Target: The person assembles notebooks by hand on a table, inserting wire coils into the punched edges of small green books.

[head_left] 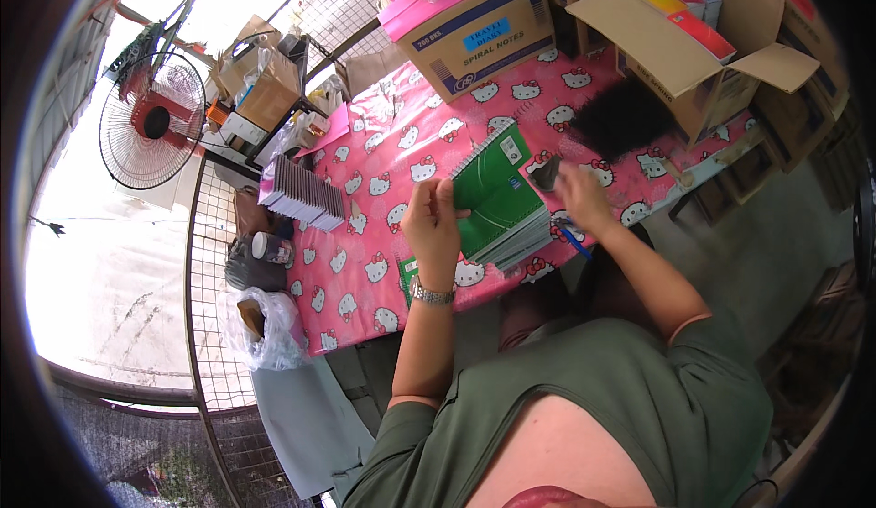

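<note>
A stack of spiral notebooks lies on the pink table in front of me, and a green-covered notebook point(497, 188) is on top with its wire coil along the left edge. My left hand point(431, 225), a metal watch on its wrist, is at the coil side; its thumb and fingers are pinched together, and what they hold, if anything, is too small to tell. To the right of the green cover, my right hand point(584, 199) is slightly blurred. Its closed fingertips are on a small dark grey object point(546, 173) whose kind is unclear.
Another stack of notebooks point(301, 196) stands at the left, near a lidded jar point(271, 248). Cardboard boxes point(479, 38) fill the back, an open one point(680, 79) holding colourful notebooks. Something black and fuzzy point(620, 117) lies before it. A blue tool point(575, 241) is near the front edge.
</note>
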Available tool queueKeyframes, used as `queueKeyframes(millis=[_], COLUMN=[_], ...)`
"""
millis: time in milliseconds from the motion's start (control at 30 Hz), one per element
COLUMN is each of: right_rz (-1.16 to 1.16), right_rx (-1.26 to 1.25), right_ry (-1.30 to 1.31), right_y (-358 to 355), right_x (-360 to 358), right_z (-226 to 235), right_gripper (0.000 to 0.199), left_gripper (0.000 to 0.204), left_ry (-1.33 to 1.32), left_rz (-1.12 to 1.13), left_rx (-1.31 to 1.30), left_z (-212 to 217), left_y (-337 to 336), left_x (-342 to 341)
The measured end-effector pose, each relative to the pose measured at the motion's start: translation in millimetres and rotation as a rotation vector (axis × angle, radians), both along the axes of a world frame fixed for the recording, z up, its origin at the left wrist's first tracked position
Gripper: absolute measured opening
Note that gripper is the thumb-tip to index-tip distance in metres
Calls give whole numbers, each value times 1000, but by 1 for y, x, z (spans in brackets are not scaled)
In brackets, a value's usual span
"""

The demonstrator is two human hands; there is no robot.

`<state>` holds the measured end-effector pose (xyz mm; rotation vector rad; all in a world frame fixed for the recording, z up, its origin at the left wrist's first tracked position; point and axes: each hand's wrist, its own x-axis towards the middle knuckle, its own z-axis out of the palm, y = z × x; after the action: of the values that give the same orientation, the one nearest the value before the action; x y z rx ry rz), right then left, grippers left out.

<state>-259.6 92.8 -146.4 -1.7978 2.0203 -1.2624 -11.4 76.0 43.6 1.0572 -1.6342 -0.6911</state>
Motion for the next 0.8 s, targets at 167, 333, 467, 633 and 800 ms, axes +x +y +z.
queueKeyframes(millis=[167,333,467,633,800], right_rz=[185,-29,357,429,472], right_rx=[198,-210,-358,-415,-427], right_ry=[488,-209,-152,134,158], right_y=[64,32,47,51,51], right_x=[19,10,48,80,80], right_z=[-39,46,184,198,207], right_gripper=[54,49,47,48,38], left_gripper=[16,14,14,23,31], left_ry=[-9,-19,77,24,-187], left_rz=[30,35,24,6,148], left_rx=[-25,23,-32,-164,-407], left_z=[8,0,-6,-9,3], left_y=[2,2,2,8,19], left_x=[3,8,6,8,15])
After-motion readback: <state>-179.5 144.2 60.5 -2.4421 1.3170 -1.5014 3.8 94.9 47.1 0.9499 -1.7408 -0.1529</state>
